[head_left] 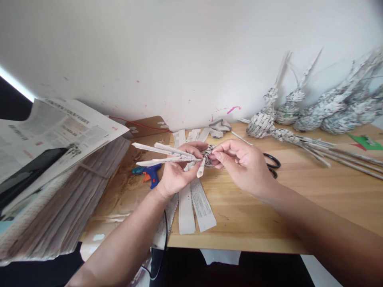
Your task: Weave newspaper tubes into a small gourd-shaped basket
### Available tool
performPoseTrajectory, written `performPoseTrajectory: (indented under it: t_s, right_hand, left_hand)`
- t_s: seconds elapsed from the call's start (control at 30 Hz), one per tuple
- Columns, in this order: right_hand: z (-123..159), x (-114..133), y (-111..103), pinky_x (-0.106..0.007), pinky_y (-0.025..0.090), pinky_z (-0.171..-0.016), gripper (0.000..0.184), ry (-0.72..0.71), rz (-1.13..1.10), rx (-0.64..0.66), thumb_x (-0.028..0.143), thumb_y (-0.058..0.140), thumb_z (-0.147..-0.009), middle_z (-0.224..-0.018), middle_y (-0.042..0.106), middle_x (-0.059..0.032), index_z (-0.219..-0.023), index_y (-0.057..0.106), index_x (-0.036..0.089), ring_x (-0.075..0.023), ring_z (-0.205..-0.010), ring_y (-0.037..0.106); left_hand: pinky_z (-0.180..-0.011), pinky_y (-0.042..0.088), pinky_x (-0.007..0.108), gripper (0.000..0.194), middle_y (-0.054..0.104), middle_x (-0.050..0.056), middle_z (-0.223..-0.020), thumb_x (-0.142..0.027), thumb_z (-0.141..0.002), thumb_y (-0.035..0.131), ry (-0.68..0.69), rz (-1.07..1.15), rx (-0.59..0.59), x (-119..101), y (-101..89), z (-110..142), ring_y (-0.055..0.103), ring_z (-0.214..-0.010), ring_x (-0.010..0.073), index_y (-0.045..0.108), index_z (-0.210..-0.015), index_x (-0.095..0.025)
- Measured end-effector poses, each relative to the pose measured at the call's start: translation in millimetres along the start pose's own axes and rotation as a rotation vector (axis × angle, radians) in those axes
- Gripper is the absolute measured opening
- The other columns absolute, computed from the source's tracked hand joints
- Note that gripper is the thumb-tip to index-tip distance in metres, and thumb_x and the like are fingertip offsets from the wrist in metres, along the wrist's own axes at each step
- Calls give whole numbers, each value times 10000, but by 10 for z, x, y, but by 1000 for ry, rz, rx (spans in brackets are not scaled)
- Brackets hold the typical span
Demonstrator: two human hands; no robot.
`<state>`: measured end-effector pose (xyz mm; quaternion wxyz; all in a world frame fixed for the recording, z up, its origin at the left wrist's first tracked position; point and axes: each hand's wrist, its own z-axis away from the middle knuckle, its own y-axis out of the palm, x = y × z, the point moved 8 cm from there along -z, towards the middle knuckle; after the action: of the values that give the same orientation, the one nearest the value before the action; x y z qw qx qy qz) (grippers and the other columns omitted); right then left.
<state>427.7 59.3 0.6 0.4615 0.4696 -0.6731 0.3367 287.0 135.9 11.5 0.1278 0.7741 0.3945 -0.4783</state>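
Both hands meet over the table at a small woven newspaper piece, with rolled newspaper strips fanning out from it to the left. My left hand is closed around the base of the strips. Thumb and fingertips of my right hand pinch at the right side of the weave; the exact bit they grip is hidden. Beneath the hands lie flat newspaper strips. A blue glue gun with an orange trigger rests left of my left hand. Black scissor handles show behind my right hand.
A tall stack of newspapers stands at left, a black phone on top. Several woven newspaper forms line the wall at right, with long paper rods. A grey cloth lies at the back. A black cable hangs over the front edge.
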Motion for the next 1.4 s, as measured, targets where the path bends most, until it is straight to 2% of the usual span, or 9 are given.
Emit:
performPoseTrajectory:
  t_s: [0.13, 0.3, 0.47, 0.67, 0.8, 0.93, 1.0, 1.17, 1.4]
  right_hand:
    - [34, 60, 1, -301, 627, -710, 211, -64, 99, 19, 387, 623, -991, -860, 753, -50, -917, 648, 191, -180, -803, 754]
    - [57, 176, 15, -293, 549, -687, 358, -167, 325, 34, 406, 438, -1078, -808, 732, -43, -854, 619, 193, -156, -738, 704]
    - [69, 251, 4, -260, 386, -511, 450, -207, 394, -11, 448, 546, -1029, -574, 566, 15, -651, 533, 204, -112, -539, 529]
    - [91, 232, 57, -242, 414, -544, 129, -285, 575, 21, 272, 631, -966, -696, 692, 12, -876, 683, 196, -100, -555, 566]
    - [93, 151, 98, -267, 302, -460, 398, -278, 714, 72, 385, 626, -981, -468, 503, 50, -628, 595, 205, -83, -417, 393]
    - [87, 186, 62, -270, 443, -523, 130, -307, 659, 8, 296, 625, -973, -768, 762, -19, -979, 731, 220, -123, -527, 588]
    - [91, 231, 54, -279, 494, -559, 163, -350, 632, -20, 246, 616, -971, -870, 789, -43, -1077, 737, 224, -137, -579, 633]
    - [114, 286, 116, -321, 564, -673, 204, -453, 615, 21, 193, 589, -980, -920, 786, -60, -1056, 773, 235, -176, -724, 698]
    - [140, 272, 130, -353, 592, -752, 211, -466, 620, -6, 175, 595, -982, -932, 790, -77, -1104, 766, 197, -200, -808, 729]
  left_hand:
    - [-1044, 556, 444, 114, 712, 143, -1194, -217, -868, 754, -16, -10, -4, 13, 1, 6, 690, -1172, 268, 654, -896, -171]
    - [-946, 595, 360, 137, 735, 108, -1136, -197, -863, 763, -18, 37, -40, 87, -7, 14, 711, -1120, 230, 659, -950, -177]
    - [-819, 609, 286, 145, 746, 92, -1075, -200, -848, 777, -87, 71, -135, 175, -63, -4, 732, -985, 188, 652, -912, -167]
    - [-794, 609, 273, 145, 753, 78, -998, -222, -828, 779, -103, 41, -216, 219, -125, -27, 724, -912, 172, 672, -901, -157]
    - [-788, 618, 295, 168, 760, 73, -968, -254, -818, 778, -109, 4, -231, 253, -142, -35, 730, -864, 175, 671, -904, -156]
    - [-773, 623, 301, 176, 764, 80, -988, -270, -822, 771, -113, -39, -212, 277, -139, -28, 737, -877, 185, 675, -922, -161]
    - [-778, 620, 293, 165, 764, 80, -1011, -266, -829, 759, -105, -59, -189, 261, -122, -19, 738, -892, 183, 683, -935, -164]
    - [-798, 618, 288, 128, 757, 76, -1035, -220, -832, 726, -111, -108, -154, 211, -73, 6, 736, -908, 184, 690, -942, -166]
    - [-846, 631, 325, 159, 769, 63, -973, -263, -850, 719, -158, -132, -132, 244, -38, 10, 745, -902, 201, 712, -978, -169]
